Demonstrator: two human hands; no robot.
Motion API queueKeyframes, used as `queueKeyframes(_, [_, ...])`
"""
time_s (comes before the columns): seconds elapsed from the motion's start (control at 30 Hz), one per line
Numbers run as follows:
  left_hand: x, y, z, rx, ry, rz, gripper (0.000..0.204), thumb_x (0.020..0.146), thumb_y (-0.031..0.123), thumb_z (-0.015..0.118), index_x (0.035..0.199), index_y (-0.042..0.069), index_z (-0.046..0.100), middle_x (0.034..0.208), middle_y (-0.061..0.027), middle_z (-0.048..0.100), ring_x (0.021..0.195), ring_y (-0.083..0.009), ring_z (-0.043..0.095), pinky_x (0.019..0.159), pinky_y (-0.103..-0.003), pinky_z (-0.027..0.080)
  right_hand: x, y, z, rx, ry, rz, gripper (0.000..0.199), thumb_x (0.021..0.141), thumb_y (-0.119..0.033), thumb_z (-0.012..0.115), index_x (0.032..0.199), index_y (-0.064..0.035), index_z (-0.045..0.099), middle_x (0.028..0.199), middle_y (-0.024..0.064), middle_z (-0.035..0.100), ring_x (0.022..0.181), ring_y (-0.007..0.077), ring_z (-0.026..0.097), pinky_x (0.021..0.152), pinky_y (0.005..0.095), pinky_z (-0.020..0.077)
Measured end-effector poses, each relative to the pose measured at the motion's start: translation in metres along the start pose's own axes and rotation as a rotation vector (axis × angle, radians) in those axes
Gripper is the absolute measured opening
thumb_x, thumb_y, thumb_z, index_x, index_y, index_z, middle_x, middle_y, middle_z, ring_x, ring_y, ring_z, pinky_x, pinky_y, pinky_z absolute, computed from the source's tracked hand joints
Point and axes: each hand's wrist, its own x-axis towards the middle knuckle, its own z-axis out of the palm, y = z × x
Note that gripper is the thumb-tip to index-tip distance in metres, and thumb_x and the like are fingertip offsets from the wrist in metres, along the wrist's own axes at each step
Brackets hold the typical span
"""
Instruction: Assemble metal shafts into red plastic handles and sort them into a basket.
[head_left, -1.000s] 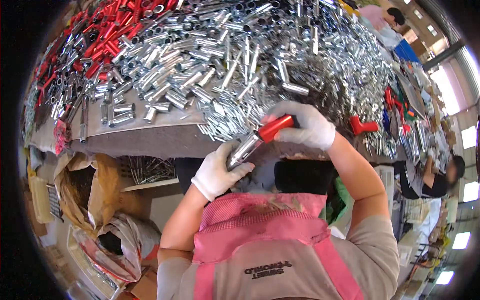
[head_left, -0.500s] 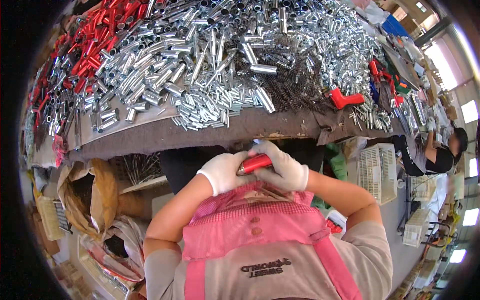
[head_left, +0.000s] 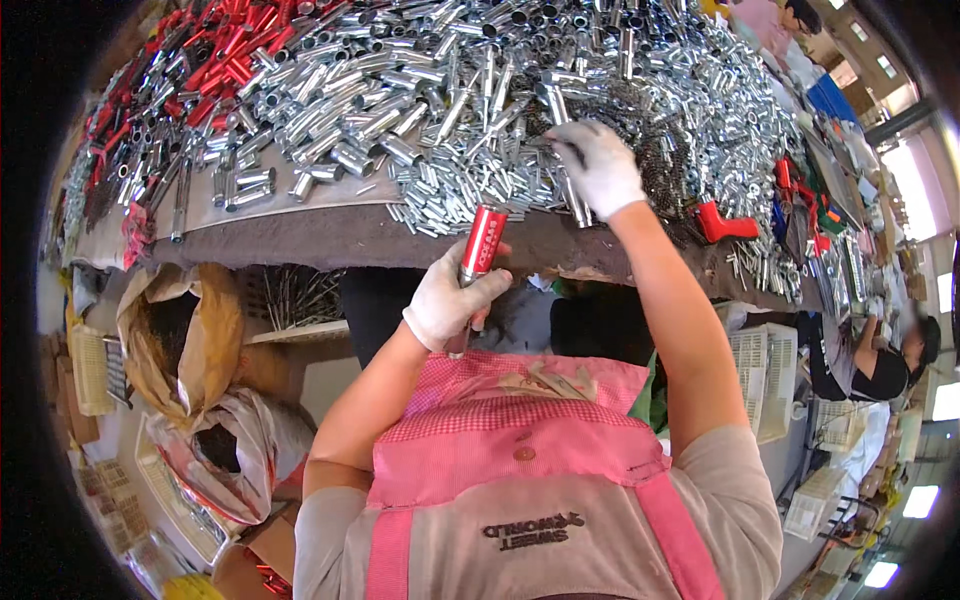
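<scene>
My left hand point(head_left: 445, 303), in a white glove, is wrapped round a red metal tube point(head_left: 485, 240) with a silvery rim, held nearly upright just off the table's near edge. White lettering runs along the tube's side. My right hand point(head_left: 608, 172), also gloved, is over the parts on the table, its fingers and thumb pointing left with a dark gap between them. Beside it lie dark coil springs point(head_left: 660, 160) and a long chrome tube point(head_left: 578, 208), partly covered by the hand. Short silvery rods point(head_left: 440, 195) are heaped to its left.
Chrome tubes point(head_left: 330, 115) and red tubes point(head_left: 235, 60) pile up across the table. A red pistol-shaped part point(head_left: 727, 224) lies right of the springs. Open sacks point(head_left: 180, 345) stand below left, a white crate point(head_left: 765, 375) below right. Another person point(head_left: 865, 360) is at far right.
My right hand has left the red tube and reached forward right over the springs. My left hand has kept the tube, moved slightly left and turned it upright.
</scene>
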Motion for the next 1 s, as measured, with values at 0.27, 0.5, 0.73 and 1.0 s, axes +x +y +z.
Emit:
queueKeyframes(0.27, [0.015,-0.011,0.012,0.231,-0.237,0.041,0.047,0.076,0.011,0.075,0.117,0.001,0.054,0.084,-0.0012,0.059,0.07,-0.0108,0.056,0.065,-0.026,0.047,-0.058,-0.018,-0.082,0.53,-0.39,-0.251,0.014,0.08,-0.009,0.065,0.093,-0.0036,0.065,0.091,0.011,0.065,0.086,0.0257,0.064,0.077,0.0335,0.0499])
queueKeyframes(0.5, [0.016,-0.03,0.043,0.798,-0.386,0.272,0.05,0.075,0.029,0.074,0.117,0.01,0.056,0.1,-0.0172,0.064,0.091,-0.0331,0.063,0.08,-0.036,0.05,-0.12,-0.006,-0.095,0.51,-0.383,-0.232,0.02,0.083,-0.012,0.062,0.101,-0.0047,0.06,0.096,0.0114,0.064,0.091,0.0288,0.062,0.08,0.0371,0.0496])
queueKeyframes(0.73, [0.018,-0.037,0.053,0.308,-0.231,-0.154,0.029,0.078,0.013,0.07,0.103,0.004,0.057,0.07,0.003,0.054,0.058,-0.0058,0.049,0.055,-0.023,0.043,-0.158,0.175,-0.12,-0.649,-0.209,0.14,0.07,0.07,0.005,0.056,0.135,-0.0137,0.038,0.121,0.0135,0.054,0.114,0.0301,0.05,0.101,0.0425,0.0358])
queueKeyframes(1.0, [-0.006,-0.017,0.048,0.904,-0.136,0.27,0.029,0.072,0.019,0.073,0.094,0.004,0.061,0.071,-0.0121,0.061,0.065,-0.0235,0.062,0.063,-0.033,0.049,-0.156,0.083,-0.147,0.553,-0.122,0.476,0.041,0.077,-0.022,0.071,0.11,-0.0003,0.06,0.082,0.0049,0.066,0.077,0.008,0.06,0.074,0.0263,0.0482])
